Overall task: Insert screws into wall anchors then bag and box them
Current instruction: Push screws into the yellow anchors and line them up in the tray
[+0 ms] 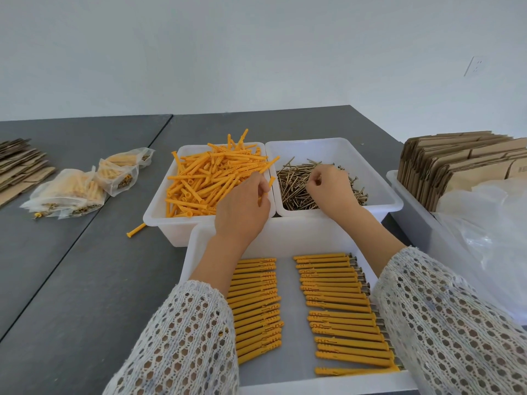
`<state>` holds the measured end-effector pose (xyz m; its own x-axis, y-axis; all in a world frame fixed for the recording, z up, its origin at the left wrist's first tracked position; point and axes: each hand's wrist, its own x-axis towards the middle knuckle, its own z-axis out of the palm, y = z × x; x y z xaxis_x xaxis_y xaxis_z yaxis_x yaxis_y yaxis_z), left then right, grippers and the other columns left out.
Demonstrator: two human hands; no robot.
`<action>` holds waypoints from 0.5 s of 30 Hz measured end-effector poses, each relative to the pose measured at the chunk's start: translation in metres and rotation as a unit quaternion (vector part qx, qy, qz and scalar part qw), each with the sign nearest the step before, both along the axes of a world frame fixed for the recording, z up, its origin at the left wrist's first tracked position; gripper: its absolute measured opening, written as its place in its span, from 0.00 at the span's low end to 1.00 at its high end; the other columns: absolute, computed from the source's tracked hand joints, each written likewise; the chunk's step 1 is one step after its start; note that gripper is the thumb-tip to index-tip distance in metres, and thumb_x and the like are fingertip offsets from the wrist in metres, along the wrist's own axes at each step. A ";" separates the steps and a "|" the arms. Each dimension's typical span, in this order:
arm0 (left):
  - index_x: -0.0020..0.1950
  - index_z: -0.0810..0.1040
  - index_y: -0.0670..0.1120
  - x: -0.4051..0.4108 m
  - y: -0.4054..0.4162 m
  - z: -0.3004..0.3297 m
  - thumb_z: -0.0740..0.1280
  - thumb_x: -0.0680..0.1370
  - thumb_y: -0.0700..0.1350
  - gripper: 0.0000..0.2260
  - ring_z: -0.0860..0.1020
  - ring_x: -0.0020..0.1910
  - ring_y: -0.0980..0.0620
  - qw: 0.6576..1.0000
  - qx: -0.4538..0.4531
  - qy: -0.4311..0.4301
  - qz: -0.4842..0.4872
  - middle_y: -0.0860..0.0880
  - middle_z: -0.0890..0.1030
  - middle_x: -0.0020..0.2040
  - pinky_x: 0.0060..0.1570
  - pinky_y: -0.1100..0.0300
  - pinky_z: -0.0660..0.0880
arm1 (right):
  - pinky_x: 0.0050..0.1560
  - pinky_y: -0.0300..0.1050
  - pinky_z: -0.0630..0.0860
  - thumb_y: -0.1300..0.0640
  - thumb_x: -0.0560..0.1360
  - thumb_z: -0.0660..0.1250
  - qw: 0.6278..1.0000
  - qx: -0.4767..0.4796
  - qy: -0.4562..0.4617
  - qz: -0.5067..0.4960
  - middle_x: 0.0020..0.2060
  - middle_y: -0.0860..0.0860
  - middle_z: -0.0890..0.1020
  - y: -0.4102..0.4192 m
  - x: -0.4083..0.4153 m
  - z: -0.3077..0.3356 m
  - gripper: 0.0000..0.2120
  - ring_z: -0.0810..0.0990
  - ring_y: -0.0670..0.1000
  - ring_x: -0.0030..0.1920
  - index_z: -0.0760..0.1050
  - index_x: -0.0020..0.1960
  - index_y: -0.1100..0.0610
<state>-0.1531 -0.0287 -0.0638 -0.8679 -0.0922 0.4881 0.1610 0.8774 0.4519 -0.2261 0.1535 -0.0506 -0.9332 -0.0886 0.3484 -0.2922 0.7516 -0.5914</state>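
I'm looking down at the grey table (85, 280) w/ three white bins in front of me. My left hand (242, 208) is reaching over the near edge of the left bin (159, 220), fingers curled round one orange anchor (266, 188) that's sticking up betw. thumb and fingers, just above the loose anchor pile (211, 178). My right hand (330, 189) is hovering over the screw pile (296, 183) in the right bin (379, 178), fingers curled in tight; can't tell whether it's pinching a screw, the fingertips are hiding that. Near tray (285, 280) is sitting under both forearms, holding two columns of assembled anchors lying sideways: left column (256, 303) partly hidden by my sleeve, right column (339, 309) w/ screw heads poking out on the right side. One stray anchor (136, 230) is lying on the table just beside the left bin's corner. Filled bags (85, 186) are lying well apart on the left, next to flat cardboard (20, 166). On the right, folded cartons (456, 163) are standing in a long bin (410, 212), w/ clear plastic bags (490, 238) bunched in front of them.
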 end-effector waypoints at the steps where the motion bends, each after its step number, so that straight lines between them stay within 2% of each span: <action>1: 0.52 0.72 0.54 0.000 0.000 0.000 0.65 0.78 0.44 0.06 0.76 0.38 0.57 1.000 0.000 0.003 -0.002 0.58 0.78 0.44 0.33 0.59 0.71 | 0.32 0.37 0.71 0.65 0.76 0.61 1.000 -0.018 0.005 -0.004 0.32 0.50 0.76 0.001 -0.002 0.000 0.06 0.71 0.46 0.30 0.76 0.45 0.62; 3: 0.54 0.72 0.54 -0.001 0.000 -0.001 0.66 0.77 0.44 0.08 0.75 0.38 0.58 1.000 0.003 0.007 -0.006 0.59 0.78 0.46 0.32 0.60 0.71 | 0.32 0.35 0.69 0.63 0.78 0.61 0.998 -0.051 0.019 -0.013 0.32 0.48 0.76 0.001 -0.004 0.002 0.06 0.72 0.45 0.31 0.76 0.46 0.59; 5: 0.56 0.72 0.55 -0.001 0.000 0.000 0.67 0.77 0.44 0.11 0.75 0.39 0.58 1.000 0.009 0.008 -0.010 0.59 0.78 0.47 0.33 0.60 0.72 | 0.34 0.36 0.70 0.63 0.79 0.61 0.995 -0.094 0.037 -0.021 0.35 0.49 0.77 0.000 -0.003 0.003 0.06 0.74 0.46 0.34 0.75 0.47 0.57; 7: 0.57 0.74 0.56 -0.002 0.000 -0.001 0.67 0.77 0.43 0.11 0.75 0.39 0.59 1.000 0.016 0.006 -0.013 0.59 0.78 0.47 0.34 0.61 0.72 | 0.37 0.41 0.74 0.63 0.79 0.59 0.986 -0.158 0.048 -0.031 0.38 0.53 0.80 -0.001 -0.001 0.006 0.07 0.77 0.49 0.37 0.75 0.48 0.57; 9: 0.55 0.75 0.57 -0.002 0.000 -0.001 0.66 0.77 0.43 0.10 0.74 0.39 0.61 1.000 0.024 0.004 -0.014 0.60 0.78 0.46 0.33 0.65 0.67 | 0.40 0.48 0.77 0.64 0.79 0.58 0.970 -0.237 0.043 -0.026 0.41 0.57 0.81 -0.003 0.001 0.008 0.07 0.77 0.52 0.37 0.73 0.50 0.56; 11: 0.54 0.76 0.57 -0.003 0.000 -0.002 0.66 0.77 0.43 0.10 0.73 0.38 0.65 0.999 0.029 0.006 -0.013 0.61 0.78 0.45 0.33 0.67 0.64 | 0.40 0.50 0.77 0.65 0.80 0.57 0.957 -0.286 0.036 -0.023 0.42 0.60 0.81 -0.004 0.003 0.011 0.07 0.76 0.53 0.36 0.71 0.51 0.56; 15: 0.53 0.77 0.58 -0.003 0.000 -0.003 0.67 0.77 0.44 0.09 0.72 0.39 0.67 0.999 0.030 0.007 -0.012 0.61 0.78 0.45 0.34 0.69 0.64 | 0.39 0.45 0.75 0.65 0.80 0.57 0.943 -0.330 0.029 -0.020 0.39 0.58 0.80 -0.005 0.007 0.014 0.07 0.76 0.48 0.34 0.68 0.50 0.54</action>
<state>-0.1563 -0.0292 -0.0663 -0.8633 -0.1003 0.4947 0.1890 0.8446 0.5010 -0.2192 0.1483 -0.0364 -0.9088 0.2011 0.3655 -0.3173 0.2357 -0.9186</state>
